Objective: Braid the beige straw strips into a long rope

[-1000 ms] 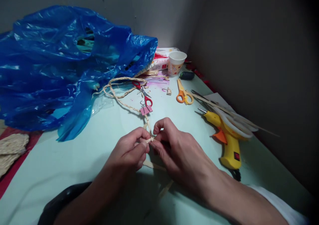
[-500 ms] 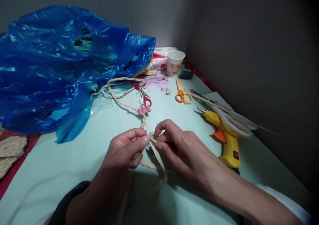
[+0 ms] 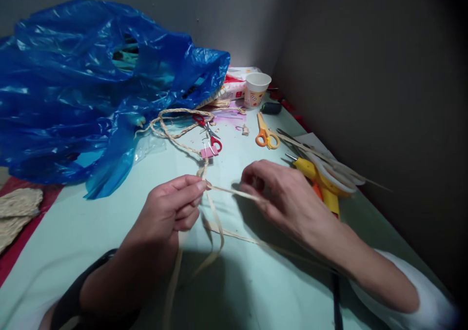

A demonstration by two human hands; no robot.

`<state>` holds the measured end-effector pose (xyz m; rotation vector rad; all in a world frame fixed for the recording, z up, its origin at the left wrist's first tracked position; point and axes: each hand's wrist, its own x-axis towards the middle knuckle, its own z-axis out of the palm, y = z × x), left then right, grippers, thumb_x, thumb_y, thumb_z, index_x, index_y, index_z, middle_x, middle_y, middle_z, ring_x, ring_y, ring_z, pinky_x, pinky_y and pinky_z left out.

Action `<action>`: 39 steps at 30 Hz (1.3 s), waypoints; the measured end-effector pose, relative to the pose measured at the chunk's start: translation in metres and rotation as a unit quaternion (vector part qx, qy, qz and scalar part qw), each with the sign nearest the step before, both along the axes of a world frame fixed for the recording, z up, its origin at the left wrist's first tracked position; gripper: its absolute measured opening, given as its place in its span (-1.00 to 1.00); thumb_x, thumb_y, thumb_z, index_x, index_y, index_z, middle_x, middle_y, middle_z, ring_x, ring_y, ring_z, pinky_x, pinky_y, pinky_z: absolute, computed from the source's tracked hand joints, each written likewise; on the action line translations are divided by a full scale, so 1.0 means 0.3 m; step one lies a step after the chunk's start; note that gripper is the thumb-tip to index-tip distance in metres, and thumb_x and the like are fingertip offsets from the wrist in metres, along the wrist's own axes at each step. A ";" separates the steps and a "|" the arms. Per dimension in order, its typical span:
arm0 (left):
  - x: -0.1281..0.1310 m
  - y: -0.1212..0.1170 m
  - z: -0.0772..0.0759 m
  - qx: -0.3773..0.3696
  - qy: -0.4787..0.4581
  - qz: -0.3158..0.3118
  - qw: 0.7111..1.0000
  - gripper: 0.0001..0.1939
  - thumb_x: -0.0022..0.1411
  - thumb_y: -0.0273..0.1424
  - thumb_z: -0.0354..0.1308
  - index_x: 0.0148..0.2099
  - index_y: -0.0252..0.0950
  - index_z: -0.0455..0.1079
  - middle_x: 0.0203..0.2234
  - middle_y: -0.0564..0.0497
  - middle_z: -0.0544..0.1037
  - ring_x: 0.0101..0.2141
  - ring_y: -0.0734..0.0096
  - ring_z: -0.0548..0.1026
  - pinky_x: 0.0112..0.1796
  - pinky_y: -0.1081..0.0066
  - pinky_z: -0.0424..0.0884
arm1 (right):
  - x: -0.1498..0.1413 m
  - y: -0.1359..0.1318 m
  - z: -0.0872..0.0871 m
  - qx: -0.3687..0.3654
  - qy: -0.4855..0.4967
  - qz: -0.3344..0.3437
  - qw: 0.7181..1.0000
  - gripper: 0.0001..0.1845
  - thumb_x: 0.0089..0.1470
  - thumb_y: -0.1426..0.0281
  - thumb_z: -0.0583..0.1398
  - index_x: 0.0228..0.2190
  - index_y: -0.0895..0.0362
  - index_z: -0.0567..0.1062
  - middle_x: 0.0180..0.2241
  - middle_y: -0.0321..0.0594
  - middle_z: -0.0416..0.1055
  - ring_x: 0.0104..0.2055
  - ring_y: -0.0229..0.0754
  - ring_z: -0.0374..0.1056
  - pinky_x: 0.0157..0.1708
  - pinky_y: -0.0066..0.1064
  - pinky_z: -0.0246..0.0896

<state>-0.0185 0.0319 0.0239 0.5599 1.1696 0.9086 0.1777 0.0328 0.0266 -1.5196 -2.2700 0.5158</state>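
Observation:
A thin braid [image 3: 183,145] of pale natural fibre runs across the table, with a pink binder clip [image 3: 209,152] fixed on it. Just below the clip, my left hand [image 3: 179,201] pinches the braid's working end between thumb and forefinger. One pale strand [image 3: 234,191] stretches taut from there to my right hand [image 3: 281,198], which grips it with curled fingers. Another loose strand [image 3: 218,223] hangs in a curve beneath my left fingertips. A further strip [image 3: 252,240] trails over the tabletop under my right forearm.
A big blue plastic bag [image 3: 84,91] fills the back left. Red-handled scissors [image 3: 215,142] lie behind the clip, orange-and-yellow scissors [image 3: 266,134] farther right. A paper cup [image 3: 257,91] stands at the back. On the right is a yellow glue gun [image 3: 305,169] beside a roll of tape [image 3: 338,181].
My right hand has moved right and away from the left, drawing a strand out taut. My left hand has shifted slightly left and up, still pinching the braid.

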 end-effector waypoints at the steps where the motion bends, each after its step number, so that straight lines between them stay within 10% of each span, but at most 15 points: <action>1: -0.003 0.003 0.006 -0.002 -0.011 0.007 1.000 -0.89 0.00 -0.50 0.28 -0.48 -0.37 0.40 -0.69 0.24 0.02 -0.65 0.71 -0.17 -0.67 0.60 -0.22 | -0.009 -0.014 -0.001 -0.037 -0.005 0.033 0.999 -0.92 0.17 0.41 0.11 -0.36 0.14 0.38 -0.39 -0.22 0.37 -0.40 -0.22 0.24 -0.41 -0.40 0.07; 8: 0.001 -0.003 -0.002 0.006 -0.025 -0.007 1.000 -0.87 0.02 -0.47 0.29 -0.46 -0.40 0.39 -0.72 0.25 0.06 -0.67 0.74 -0.15 -0.68 0.62 -0.23 | -0.055 -0.094 -0.039 -0.021 -0.013 0.181 0.983 -0.84 0.17 0.51 0.04 -0.27 0.20 0.42 -0.22 -0.04 0.38 -0.20 -0.12 0.26 -0.18 -0.28 0.15; 14: 0.011 -0.015 -0.026 0.014 0.010 0.004 1.000 -0.80 -0.01 -0.39 0.34 -0.42 -0.41 0.40 -0.72 0.26 0.09 -0.70 0.79 -0.10 -0.67 0.60 -0.24 | 0.010 0.003 0.039 -0.022 0.061 -0.025 0.998 -0.80 0.23 0.37 0.05 -0.33 0.16 0.43 -0.39 -0.20 0.40 -0.40 -0.23 0.25 -0.38 -0.39 0.11; 21: 0.022 -0.015 -0.040 0.048 0.057 -0.010 0.997 -0.78 0.00 -0.35 0.33 -0.38 -0.41 0.42 -0.65 0.14 0.35 -0.71 0.80 0.01 -0.65 0.57 -0.21 | -0.035 -0.050 0.066 -0.134 0.204 0.017 0.970 -0.86 0.19 0.35 0.14 -0.41 0.11 0.42 -0.49 -0.37 0.37 -0.46 -0.32 0.23 -0.45 -0.49 0.10; 30: 0.022 -0.017 -0.033 0.043 0.068 -0.024 0.996 -0.76 0.01 -0.32 0.31 -0.39 -0.41 0.42 -0.63 0.12 0.34 -0.70 0.80 0.01 -0.65 0.57 -0.20 | -0.036 -0.033 0.008 -0.018 0.115 -0.009 0.993 -0.88 0.19 0.41 0.11 -0.38 0.12 0.42 -0.42 -0.27 0.34 -0.40 -0.27 0.23 -0.38 -0.41 0.08; 39: 0.024 -0.017 -0.038 0.038 0.067 -0.029 0.997 -0.76 -0.02 -0.30 0.32 -0.39 -0.38 0.43 -0.62 0.12 0.36 -0.72 0.80 0.01 -0.66 0.57 -0.21 | -0.063 -0.032 -0.015 -0.051 0.102 -0.029 0.993 -0.88 0.17 0.39 0.12 -0.37 0.12 0.45 -0.42 -0.25 0.38 -0.41 -0.25 0.25 -0.40 -0.40 0.07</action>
